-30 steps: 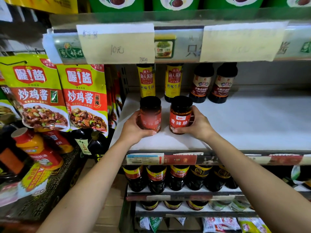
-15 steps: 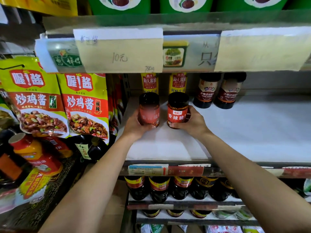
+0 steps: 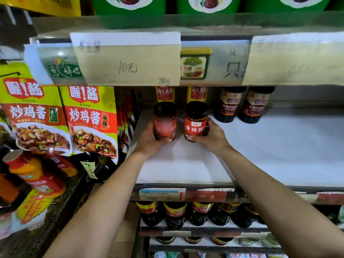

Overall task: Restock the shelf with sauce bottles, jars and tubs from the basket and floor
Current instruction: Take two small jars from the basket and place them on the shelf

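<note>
Left hand [image 3: 149, 138] curls round the left jar [image 3: 164, 121]. Right hand [image 3: 210, 136] curls round the right jar [image 3: 195, 121], thumb under the red label.

Both jars are upright, side by side, at the left rear of the white shelf [image 3: 260, 146], just in front of two yellow-labelled bottles [image 3: 165, 94]. Cannot tell if their bases are down. Two dark bottles [image 3: 230, 105] stand further right at the back.

Judgement: early days. This pair is nearly placed, and most of the shelf board is bare. Basket and floor are out of view, so remaining stock is unknown.
</note>
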`<state>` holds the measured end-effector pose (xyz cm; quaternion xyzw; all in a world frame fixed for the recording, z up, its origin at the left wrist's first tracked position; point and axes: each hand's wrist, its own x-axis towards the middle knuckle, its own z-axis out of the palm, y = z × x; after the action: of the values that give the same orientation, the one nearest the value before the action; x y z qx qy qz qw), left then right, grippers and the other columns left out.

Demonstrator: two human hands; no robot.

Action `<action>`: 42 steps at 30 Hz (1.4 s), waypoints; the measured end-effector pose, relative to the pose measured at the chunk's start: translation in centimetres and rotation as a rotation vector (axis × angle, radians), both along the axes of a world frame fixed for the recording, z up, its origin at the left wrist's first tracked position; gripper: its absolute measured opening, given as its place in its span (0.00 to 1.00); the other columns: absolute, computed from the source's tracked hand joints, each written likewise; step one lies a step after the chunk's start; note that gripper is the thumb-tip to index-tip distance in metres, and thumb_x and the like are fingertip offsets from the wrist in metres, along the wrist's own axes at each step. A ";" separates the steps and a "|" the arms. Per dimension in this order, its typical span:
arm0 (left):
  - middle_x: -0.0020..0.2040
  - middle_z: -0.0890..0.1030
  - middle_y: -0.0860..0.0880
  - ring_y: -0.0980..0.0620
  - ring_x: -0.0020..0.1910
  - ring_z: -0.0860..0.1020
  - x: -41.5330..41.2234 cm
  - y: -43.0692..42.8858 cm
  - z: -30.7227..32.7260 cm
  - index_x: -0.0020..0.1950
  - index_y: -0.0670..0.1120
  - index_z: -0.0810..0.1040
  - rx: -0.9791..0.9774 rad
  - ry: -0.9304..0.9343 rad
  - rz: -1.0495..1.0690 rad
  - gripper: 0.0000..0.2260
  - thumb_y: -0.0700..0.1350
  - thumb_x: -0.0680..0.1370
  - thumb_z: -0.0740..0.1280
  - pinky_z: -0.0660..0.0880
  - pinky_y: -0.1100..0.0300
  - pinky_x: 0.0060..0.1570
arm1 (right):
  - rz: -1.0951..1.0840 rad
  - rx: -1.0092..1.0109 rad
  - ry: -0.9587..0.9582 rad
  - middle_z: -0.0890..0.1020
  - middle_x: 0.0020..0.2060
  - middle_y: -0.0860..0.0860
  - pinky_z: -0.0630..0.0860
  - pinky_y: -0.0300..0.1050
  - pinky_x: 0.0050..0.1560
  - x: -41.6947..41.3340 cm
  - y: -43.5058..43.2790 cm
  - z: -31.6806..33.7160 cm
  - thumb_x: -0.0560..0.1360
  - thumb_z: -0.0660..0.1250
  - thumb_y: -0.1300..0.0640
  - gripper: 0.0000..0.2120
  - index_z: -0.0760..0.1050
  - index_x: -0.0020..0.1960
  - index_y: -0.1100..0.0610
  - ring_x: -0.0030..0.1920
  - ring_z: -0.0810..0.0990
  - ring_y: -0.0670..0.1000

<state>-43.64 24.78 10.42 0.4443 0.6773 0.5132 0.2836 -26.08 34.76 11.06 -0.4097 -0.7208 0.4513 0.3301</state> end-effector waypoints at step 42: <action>0.38 0.77 0.49 0.54 0.38 0.75 0.7 -39.6 -4.2 0.44 0.48 0.71 0.238 -0.287 0.869 0.13 0.29 0.73 0.64 0.74 0.67 0.37 | 0.838 -0.029 0.028 0.80 0.42 0.51 0.73 0.26 0.42 -10.0 -28.9 -3.6 0.69 0.72 0.63 0.12 0.77 0.52 0.59 0.40 0.77 0.43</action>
<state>-42.92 -14.77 6.26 0.0739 0.6908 0.7147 0.0805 -36.12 5.88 7.48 -0.0797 -0.8141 0.5622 0.1218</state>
